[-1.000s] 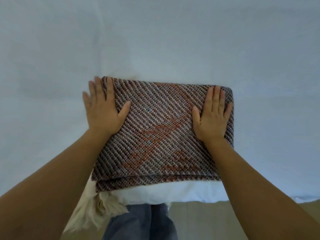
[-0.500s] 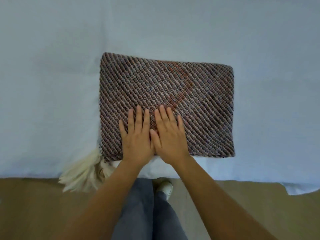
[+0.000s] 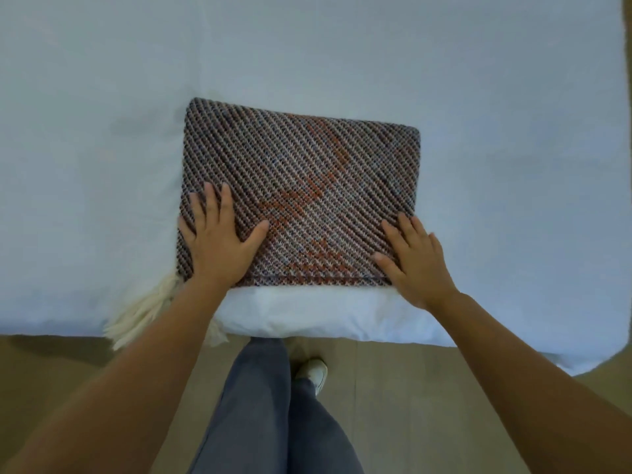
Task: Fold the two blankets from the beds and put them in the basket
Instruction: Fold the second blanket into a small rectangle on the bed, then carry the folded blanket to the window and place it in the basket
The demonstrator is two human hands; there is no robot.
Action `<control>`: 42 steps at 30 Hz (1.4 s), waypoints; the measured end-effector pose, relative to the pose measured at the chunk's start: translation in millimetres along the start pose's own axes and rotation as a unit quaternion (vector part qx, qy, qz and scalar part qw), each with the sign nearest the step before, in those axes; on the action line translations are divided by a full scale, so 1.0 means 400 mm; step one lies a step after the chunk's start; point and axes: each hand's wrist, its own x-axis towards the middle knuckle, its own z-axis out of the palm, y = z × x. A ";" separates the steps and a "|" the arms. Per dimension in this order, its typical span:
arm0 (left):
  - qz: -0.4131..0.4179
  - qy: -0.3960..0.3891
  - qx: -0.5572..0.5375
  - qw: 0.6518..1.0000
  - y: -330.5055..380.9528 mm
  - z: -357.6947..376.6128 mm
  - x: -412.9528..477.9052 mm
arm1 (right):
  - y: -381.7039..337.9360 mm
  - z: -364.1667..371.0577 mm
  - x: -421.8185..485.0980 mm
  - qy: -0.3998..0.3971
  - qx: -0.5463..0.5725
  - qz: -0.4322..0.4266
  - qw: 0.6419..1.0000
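Observation:
A woven blanket [image 3: 301, 179] with brown, grey and orange diagonal stripes lies folded into a thick rectangle near the front edge of the bed [image 3: 102, 165]. Cream tassels [image 3: 143, 313] hang from its near left corner over the mattress edge. My left hand [image 3: 219, 241] presses flat on the blanket's near left corner, fingers spread. My right hand [image 3: 413, 261] lies flat at the near right corner, partly on the blanket and partly on the sheet. No basket is in view.
The bed's pale blue sheet spreads wide behind and to both sides of the blanket. Its rounded near right corner [image 3: 588, 357] shows at the right. Below the mattress edge is a wooden floor [image 3: 403, 405] with my grey trouser legs [image 3: 266, 405] and a white shoe [image 3: 313, 371].
Both hands had slid from the blanket's far corners to meet at its near middle. Now they have spread apart to the near left and near right corners.

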 end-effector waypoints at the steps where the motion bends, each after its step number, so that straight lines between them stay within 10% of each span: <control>1: -0.014 0.001 -0.023 1.000 0.006 -0.016 0.024 | -0.012 -0.018 0.009 0.044 0.022 0.002 0.999; 20: -0.134 -0.146 -0.331 0.923 0.019 -0.083 0.223 | -0.115 -0.001 0.238 0.073 0.150 0.249 0.954; 28: -0.165 -0.149 -0.392 0.893 0.059 -0.109 0.231 | -0.103 -0.048 0.197 0.043 0.347 0.338 0.874; 42: 0.022 -0.308 -0.338 0.889 0.297 -0.154 -0.182 | -0.062 -0.033 -0.473 0.191 0.481 0.402 0.755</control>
